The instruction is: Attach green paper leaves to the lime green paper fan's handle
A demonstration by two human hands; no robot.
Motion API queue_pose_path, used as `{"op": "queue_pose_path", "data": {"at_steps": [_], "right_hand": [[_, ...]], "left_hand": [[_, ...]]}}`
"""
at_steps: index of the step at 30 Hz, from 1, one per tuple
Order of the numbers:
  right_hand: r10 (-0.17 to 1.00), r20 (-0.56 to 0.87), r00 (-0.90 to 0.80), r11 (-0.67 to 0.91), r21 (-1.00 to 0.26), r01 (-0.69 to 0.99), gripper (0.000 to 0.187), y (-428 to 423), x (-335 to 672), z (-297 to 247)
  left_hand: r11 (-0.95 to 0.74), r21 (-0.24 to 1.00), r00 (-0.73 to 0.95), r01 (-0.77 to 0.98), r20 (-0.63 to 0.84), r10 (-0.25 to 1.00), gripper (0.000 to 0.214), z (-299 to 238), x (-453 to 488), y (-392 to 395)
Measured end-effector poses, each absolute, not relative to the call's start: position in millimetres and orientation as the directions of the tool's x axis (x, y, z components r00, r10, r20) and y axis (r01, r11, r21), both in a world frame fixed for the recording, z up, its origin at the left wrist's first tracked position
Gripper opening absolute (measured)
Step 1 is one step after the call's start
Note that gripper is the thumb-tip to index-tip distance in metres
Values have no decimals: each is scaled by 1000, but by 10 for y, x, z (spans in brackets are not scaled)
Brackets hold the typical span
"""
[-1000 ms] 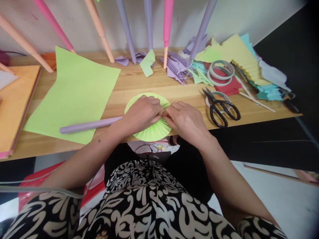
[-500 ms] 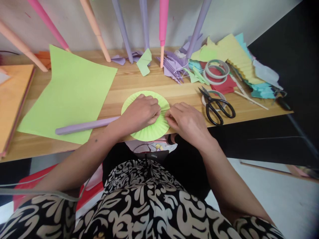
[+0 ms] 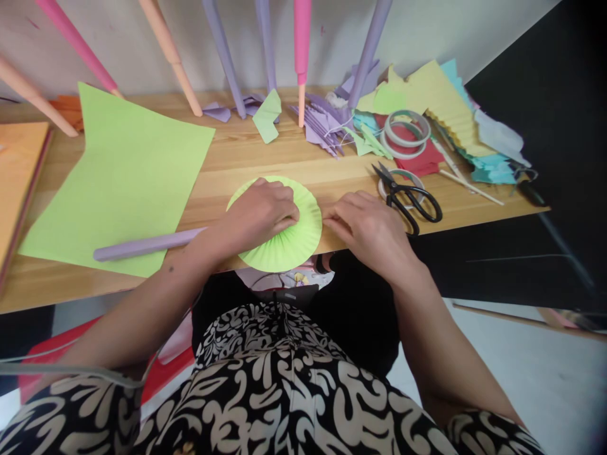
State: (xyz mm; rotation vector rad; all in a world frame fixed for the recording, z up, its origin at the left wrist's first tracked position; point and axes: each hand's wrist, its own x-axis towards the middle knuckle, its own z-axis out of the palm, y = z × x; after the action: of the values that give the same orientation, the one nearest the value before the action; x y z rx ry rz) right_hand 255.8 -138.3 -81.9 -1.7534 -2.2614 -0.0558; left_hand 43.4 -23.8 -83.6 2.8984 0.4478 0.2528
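A round, lime-green pleated disc lies flat at the near edge of a wood-grained desk, directly under the left hand, the nearer one, its fingers curled closed on the crimped centre. The right hand sits just beyond the right rim, thumb and fingertips drawn nearly together; whether they hold anything cannot be told. Papery pleats radiate evenly, giving no long axis. A smooth lavender tube points toward the disc from the left.
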Motion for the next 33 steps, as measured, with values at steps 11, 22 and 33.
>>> {"op": "queue_pose_path", "data": {"at_steps": [11, 22, 33], "right_hand": [[948, 105, -302, 312, -104, 944, 27, -1218, 2331, -790], [946, 89, -311, 316, -49, 947, 27, -1194, 2285, -777], [948, 99, -302, 311, -97, 945, 24, -1219, 2296, -763]], "left_hand": [[-894, 342, 911, 290, 187, 367, 23, -831, 311, -168], [-917, 285, 923, 280, 182, 339, 26, -855, 380, -225], [-920, 259, 918, 294, 193, 347, 25, -837, 374, -233]]}}
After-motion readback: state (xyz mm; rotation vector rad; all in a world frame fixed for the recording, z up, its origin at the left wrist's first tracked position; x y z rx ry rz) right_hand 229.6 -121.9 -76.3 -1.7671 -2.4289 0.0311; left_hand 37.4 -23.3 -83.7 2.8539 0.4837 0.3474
